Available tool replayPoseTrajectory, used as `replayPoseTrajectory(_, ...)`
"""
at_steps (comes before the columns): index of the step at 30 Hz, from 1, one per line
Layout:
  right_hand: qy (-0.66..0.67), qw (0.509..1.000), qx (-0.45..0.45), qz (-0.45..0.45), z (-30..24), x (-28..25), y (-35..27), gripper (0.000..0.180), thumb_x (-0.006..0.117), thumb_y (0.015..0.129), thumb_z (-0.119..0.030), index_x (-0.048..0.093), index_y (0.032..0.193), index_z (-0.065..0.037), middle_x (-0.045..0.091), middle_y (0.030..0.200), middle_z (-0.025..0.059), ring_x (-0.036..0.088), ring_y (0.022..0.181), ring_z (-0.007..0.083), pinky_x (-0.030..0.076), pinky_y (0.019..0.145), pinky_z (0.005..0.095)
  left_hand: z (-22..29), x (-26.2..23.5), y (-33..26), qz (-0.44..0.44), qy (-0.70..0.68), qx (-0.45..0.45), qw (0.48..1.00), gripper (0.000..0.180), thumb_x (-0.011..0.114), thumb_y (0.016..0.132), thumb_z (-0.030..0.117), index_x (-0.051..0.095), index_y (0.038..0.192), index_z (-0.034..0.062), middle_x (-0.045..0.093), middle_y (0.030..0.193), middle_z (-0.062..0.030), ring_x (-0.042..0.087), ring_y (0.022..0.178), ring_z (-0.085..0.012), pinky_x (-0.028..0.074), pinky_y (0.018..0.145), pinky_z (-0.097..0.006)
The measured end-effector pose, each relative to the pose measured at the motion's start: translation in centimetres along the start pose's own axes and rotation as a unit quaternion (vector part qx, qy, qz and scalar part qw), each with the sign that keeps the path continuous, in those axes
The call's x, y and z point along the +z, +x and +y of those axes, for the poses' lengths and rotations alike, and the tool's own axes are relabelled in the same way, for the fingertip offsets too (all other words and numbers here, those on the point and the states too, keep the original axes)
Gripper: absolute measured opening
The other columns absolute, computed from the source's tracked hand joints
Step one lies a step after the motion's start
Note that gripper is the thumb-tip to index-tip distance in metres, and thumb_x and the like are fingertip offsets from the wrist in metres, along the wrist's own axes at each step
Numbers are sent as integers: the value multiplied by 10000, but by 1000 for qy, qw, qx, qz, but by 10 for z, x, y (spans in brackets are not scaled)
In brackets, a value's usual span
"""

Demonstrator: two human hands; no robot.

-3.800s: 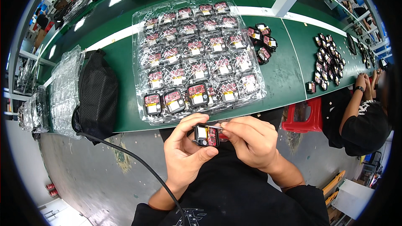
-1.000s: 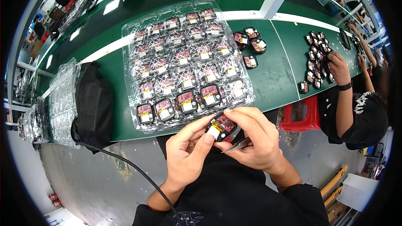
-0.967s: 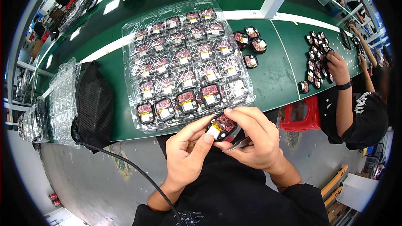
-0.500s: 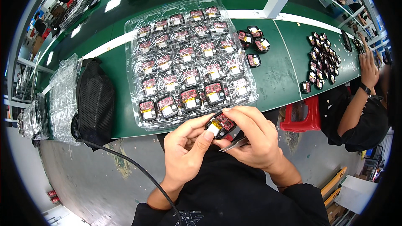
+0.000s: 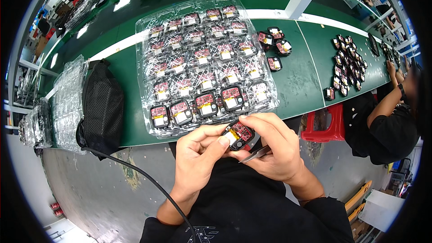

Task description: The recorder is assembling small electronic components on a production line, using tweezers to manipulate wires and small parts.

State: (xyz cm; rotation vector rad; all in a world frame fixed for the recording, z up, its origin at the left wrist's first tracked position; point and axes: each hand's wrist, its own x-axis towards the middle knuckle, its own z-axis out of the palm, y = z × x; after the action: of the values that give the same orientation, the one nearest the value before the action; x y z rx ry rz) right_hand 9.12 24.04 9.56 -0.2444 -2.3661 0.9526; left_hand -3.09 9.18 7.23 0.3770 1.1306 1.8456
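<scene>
A small black square housing with a red circuit board and a white, yellow-edged block inside is held between both my hands, just off the table's near edge. My left hand is closed, its thumb on the white block. My right hand is closed too, pinching the housing's far and right edges. Metal tweezers lie across that hand's lower fingers, tips pointing left. Beyond my hands stands a clear plastic tray with rows of similar housings; several, such as the black housing, sit in the nearest row.
Left of the tray lie a black mesh bag and stacked clear trays. Loose housings lie right of the tray, with a larger pile farther right. A co-worker sits beyond a red stool. A black cable crosses the lower left.
The housing has tilted slightly in my fingers, and its board faces up more. The tweezers have shifted a little to the right. The co-worker's arm at the right has lowered.
</scene>
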Motion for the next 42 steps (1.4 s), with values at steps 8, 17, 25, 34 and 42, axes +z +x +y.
replayPoseTrajectory(8,14,1000,-20,18,1,6,-2,589,901,734,-158,647,1239,6,680,1129,147,736,870,260,626,659,332,-1,3,-1,28,49,6,998,248,628,999,-20,617,1231,-109,745,1062,-197,742,934,-184,618,780,-278)
replayPoseTrajectory(17,-14,999,-26,20,6,9,-6,556,883,745,-130,647,1226,18,699,1110,138,736,848,252,611,629,320,12,-6,6,-38,16,-73,997,349,625,988,-44,577,1328,-109,731,1133,-207,744,986,-221,592,899,-310)
replayPoseTrajectory(25,-46,996,-66,36,6,14,-5,554,862,729,-97,648,1224,24,709,1084,139,737,815,242,597,599,314,0,-5,3,-17,-1,-10,1000,257,619,995,-42,598,1247,-90,723,1121,-199,744,961,-220,620,850,-321)
replayPoseTrajectory(34,-16,998,-52,21,2,11,-2,538,868,762,-89,636,1238,7,703,1041,125,693,704,182,547,544,277,-3,-1,3,2,15,14,1000,218,637,984,-34,620,1200,-59,725,1053,-132,706,930,-146,587,820,-286)
replayPoseTrajectory(42,437,850,293,20,-1,9,-11,280,746,925,2,581,1150,-10,687,971,59,589,743,32,489,622,214,-15,6,-1,8,149,207,967,520,878,832,100,639,1274,-33,706,1026,-94,659,881,-123,536,800,-267)
